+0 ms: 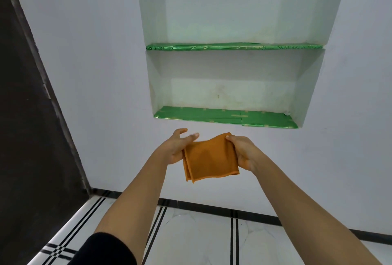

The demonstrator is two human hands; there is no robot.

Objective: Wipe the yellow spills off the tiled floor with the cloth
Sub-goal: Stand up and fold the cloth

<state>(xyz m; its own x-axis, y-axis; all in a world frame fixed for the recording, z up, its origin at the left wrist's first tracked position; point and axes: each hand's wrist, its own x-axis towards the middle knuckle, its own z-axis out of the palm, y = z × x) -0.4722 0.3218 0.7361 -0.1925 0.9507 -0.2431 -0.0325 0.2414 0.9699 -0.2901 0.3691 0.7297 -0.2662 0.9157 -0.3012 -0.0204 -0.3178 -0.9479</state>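
A folded orange cloth [210,157] hangs in the air in front of the white wall, below the wall niche. My right hand [242,152] pinches the cloth's upper right corner and side. My left hand [177,147] rests against the cloth's left edge with its fingers spread and the fingertips above the upper left corner. The white tiled floor [197,237] with black stripes lies far below both arms. No yellow spill shows on the visible part of the floor.
A recessed wall niche has two shelves lined with green foil, the upper shelf [233,46] and the lower shelf [224,117]. A dark door or panel [27,137] fills the left side. A black skirting strip [212,207] runs along the wall's foot.
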